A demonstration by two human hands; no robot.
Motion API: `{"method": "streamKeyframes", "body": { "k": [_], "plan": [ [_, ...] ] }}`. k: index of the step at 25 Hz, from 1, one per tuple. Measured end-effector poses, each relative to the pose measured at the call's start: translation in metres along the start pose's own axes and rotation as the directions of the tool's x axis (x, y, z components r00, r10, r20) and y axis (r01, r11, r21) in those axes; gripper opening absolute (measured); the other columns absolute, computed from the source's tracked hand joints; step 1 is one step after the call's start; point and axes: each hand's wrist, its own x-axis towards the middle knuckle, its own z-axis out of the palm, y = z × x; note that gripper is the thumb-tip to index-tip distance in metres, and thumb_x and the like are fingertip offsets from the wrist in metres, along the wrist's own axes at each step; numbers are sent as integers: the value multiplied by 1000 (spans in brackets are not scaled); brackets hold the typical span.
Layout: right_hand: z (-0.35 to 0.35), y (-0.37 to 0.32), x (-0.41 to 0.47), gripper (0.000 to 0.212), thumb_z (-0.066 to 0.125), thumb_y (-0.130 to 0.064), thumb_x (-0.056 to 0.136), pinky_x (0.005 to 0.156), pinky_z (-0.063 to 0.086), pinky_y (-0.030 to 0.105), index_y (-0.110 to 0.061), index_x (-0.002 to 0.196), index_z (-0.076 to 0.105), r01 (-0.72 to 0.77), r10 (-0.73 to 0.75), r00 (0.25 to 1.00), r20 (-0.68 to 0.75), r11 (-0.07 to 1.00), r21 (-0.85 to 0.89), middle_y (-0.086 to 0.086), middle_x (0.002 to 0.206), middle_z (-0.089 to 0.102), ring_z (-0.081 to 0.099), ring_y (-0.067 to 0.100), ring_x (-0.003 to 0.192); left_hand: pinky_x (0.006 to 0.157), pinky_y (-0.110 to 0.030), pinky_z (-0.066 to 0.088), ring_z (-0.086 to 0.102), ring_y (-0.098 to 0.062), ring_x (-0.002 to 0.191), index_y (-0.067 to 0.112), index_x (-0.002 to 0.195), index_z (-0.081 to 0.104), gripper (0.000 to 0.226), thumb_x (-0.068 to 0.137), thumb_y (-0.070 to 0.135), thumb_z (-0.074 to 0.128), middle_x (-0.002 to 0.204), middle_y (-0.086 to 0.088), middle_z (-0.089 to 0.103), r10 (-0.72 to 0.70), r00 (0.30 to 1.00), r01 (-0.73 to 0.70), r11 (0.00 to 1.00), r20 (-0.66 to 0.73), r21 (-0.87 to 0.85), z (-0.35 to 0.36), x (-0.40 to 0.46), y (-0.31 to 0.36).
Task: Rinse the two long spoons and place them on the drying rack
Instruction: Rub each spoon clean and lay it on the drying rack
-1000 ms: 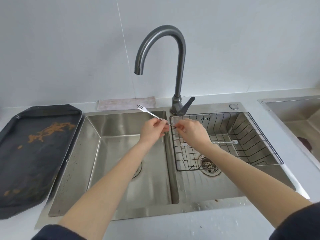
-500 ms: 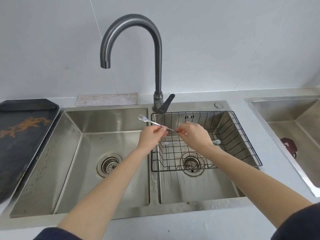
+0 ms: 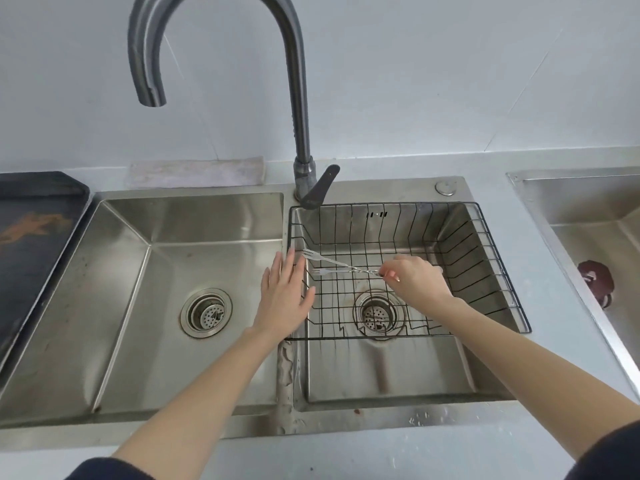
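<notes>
Two long thin metal utensils with forked tips lie across the black wire drying rack (image 3: 485, 271) in the right basin. The upper utensil (image 3: 325, 259) slants from its fork tip at the left down to my right hand (image 3: 414, 280), which pinches its handle end. The lower utensil (image 3: 341, 271) lies nearly level just below it, its handle running under the same hand. My left hand (image 3: 287, 296) hovers flat and open over the divider between the basins, fingers spread, holding nothing.
The grey gooseneck faucet (image 3: 298, 98) arches over the left basin (image 3: 145, 289), with no water running. A dark tray (image 3: 31, 244) sits on the left counter, a folded cloth (image 3: 197, 173) behind the sink, another steel sink (image 3: 588, 220) at the right.
My left hand has let go of the utensil and opened flat. My right hand has lowered the utensil into the rack beside the other one. The camera has moved closer and to the right.
</notes>
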Motion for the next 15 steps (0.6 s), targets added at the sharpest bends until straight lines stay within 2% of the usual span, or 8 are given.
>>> {"method": "streamKeyframes", "body": {
  "k": [2, 4, 7, 12, 15],
  "plan": [
    [8, 7, 0, 27, 43, -20, 96, 70, 35, 30, -18, 112, 64, 6, -4, 999, 38, 998, -57, 3, 115, 63, 60, 28, 105, 119, -40, 1, -9, -23, 146, 14, 147, 8, 61, 95, 34, 35, 159, -4, -3, -4, 1000, 4, 1000, 9, 29, 6, 2, -2],
    [15, 14, 0, 27, 42, -19, 96, 71, 39, 33, -18, 111, 64, 7, -1, 998, 64, 996, -94, 4, 115, 62, 61, 30, 104, 119, -39, 2, -10, -22, 146, 14, 147, 6, 63, 95, 34, 36, 159, -4, -3, 4, 1000, -5, 999, 10, 46, 12, 2, -4],
    [21, 22, -1, 27, 42, -17, 96, 71, 40, 32, -17, 113, 63, -10, 21, 994, 104, 995, -102, 5, 116, 61, 60, 31, 105, 119, -39, 4, -12, -21, 146, 14, 147, 6, 65, 94, 37, 35, 159, -3, -3, 16, 1000, -16, 999, -19, 34, 18, 2, -7],
    [23, 25, 6, 29, 41, -18, 97, 76, 46, 35, -19, 117, 61, 46, -13, 984, 177, 982, -184, 4, 121, 59, 58, 30, 110, 119, -38, 5, -13, -20, 145, 14, 147, 6, 67, 93, 35, 40, 159, -2, -3, 13, 1000, -13, 1000, -27, 7, 21, 4, -7],
    [28, 25, 9, 29, 40, -17, 96, 71, 41, 35, -20, 117, 60, 75, -21, 978, 208, 964, -256, 5, 121, 57, 58, 31, 109, 119, -38, 6, -13, -20, 146, 14, 147, 7, 68, 93, 36, 41, 159, -2, -2, 10, 999, -10, 1000, -32, 0, 21, 4, -8]
  ]
}}
